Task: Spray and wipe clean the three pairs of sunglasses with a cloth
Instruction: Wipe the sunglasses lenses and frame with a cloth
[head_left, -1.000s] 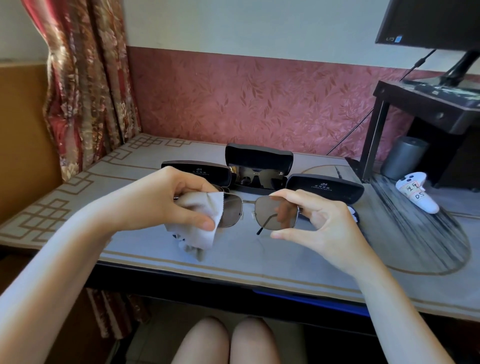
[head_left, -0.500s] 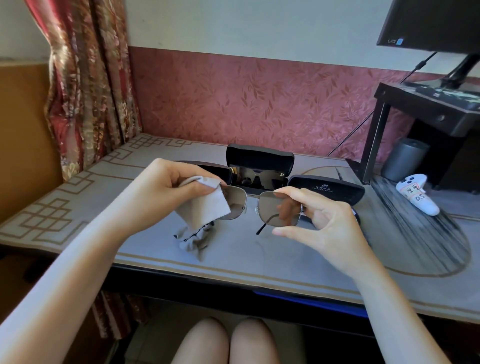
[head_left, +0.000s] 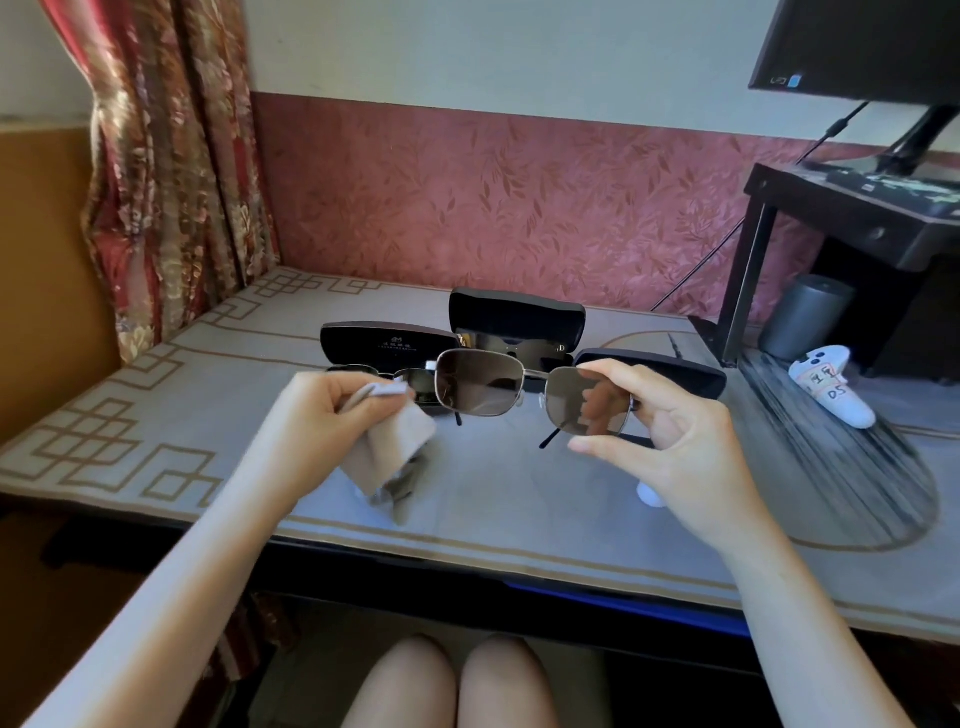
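Note:
My right hand (head_left: 670, 441) pinches the right lens edge of the metal-framed sunglasses (head_left: 483, 387), held up above the table (head_left: 208, 415) with the lenses facing me. My left hand (head_left: 322, 415) grips a beige cloth (head_left: 395, 457) just left of the left lens, apart from it. A second pair of sunglasses (head_left: 415, 382) lies on the table behind the cloth, in front of a black case (head_left: 387, 345). A third dark pair (head_left: 511, 348) sits in the open middle case (head_left: 517, 317). A white spray bottle (head_left: 649, 493) is mostly hidden under my right hand.
A third black case (head_left: 675, 371) lies closed at the right, behind my right hand. A white game controller (head_left: 831, 387) and a grey cylinder (head_left: 805, 317) sit at the far right by a black monitor stand (head_left: 857, 208). A curtain (head_left: 166, 171) hangs at the left.
The cloth has come off the left lens as my left hand drew back to the left. The right hand has lifted the sunglasses slightly.

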